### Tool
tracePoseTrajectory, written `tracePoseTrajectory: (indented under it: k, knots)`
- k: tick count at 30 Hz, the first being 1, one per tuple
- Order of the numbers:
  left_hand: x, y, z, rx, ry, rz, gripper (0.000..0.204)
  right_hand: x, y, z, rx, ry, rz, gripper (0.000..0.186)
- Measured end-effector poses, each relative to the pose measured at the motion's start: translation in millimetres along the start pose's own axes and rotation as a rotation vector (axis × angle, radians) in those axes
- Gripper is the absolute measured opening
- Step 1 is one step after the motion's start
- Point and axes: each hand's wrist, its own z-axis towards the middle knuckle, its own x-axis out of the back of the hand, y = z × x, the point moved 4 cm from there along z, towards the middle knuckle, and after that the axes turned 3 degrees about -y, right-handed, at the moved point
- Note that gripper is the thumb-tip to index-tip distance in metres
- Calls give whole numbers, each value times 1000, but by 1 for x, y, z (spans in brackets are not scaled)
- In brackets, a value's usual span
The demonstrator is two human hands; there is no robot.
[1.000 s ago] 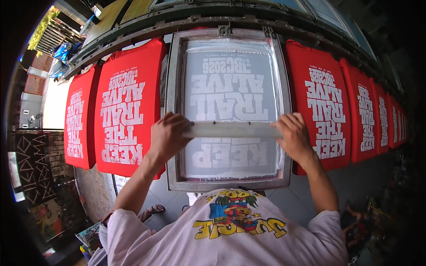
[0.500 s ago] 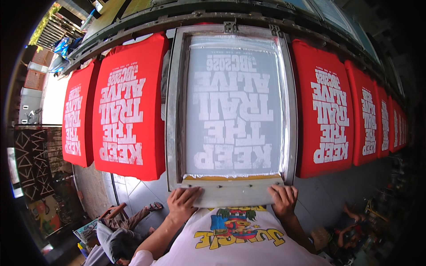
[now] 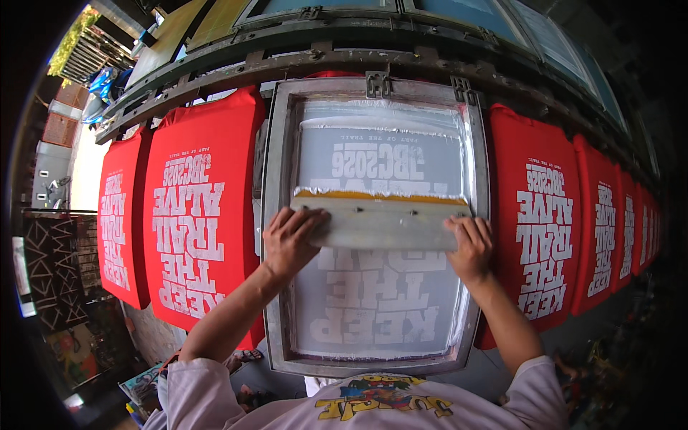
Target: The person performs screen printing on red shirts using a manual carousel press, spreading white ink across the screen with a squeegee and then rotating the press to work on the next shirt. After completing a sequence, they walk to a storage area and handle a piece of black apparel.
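Observation:
A wide squeegee (image 3: 387, 226) with a pale handle and a yellow blade lies across the middle of a framed printing screen (image 3: 373, 297). My left hand (image 3: 288, 240) grips its left end and my right hand (image 3: 471, 247) its right end, fingers wrapped over the handle. White ink shows along the blade's far edge, and more white ink lies at the far end of the mesh. The stencil's block lettering is visible beyond and nearer than the squeegee, which hides its middle lines. Metal hinge clamps (image 3: 378, 84) hold the frame's far edge.
Red shirts with white block prints hang on boards to the left (image 3: 193, 215) and right (image 3: 537, 215) of the screen. A dark metal rail (image 3: 287, 70) runs along the far side, with more framed screens (image 3: 459, 18) behind it. A person's foot (image 3: 249, 354) shows at the lower left.
Both hands have moved the squeegee away from me, from the screen's near edge to its middle. My arms are now stretched forward, and the view has shifted.

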Motion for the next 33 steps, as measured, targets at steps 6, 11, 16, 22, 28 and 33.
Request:
tracePoseTrajectory:
  k: [6,11,16,22,28,33]
  knots:
    - [-22,-83,196,134,-242,66,40,-12,108,180,-86,-212,-40,33]
    - [-18,-119,260,-53,-512,219,64,3,126,237,-227,-502,-5,57]
    - [73,-30,130,185,-481,14,52,75,26,116,-89,-416,78,35]
    - [98,84,-137,6,-190,-96,45,94,-107,-124,36,-173,63,42]
    - [97,135,-231,77,-129,-60,54,98,-160,-221,-54,-19,-3,43]
    - [88,134,-255,28,-128,-111,54,85,-163,-235,6,-46,63,49]
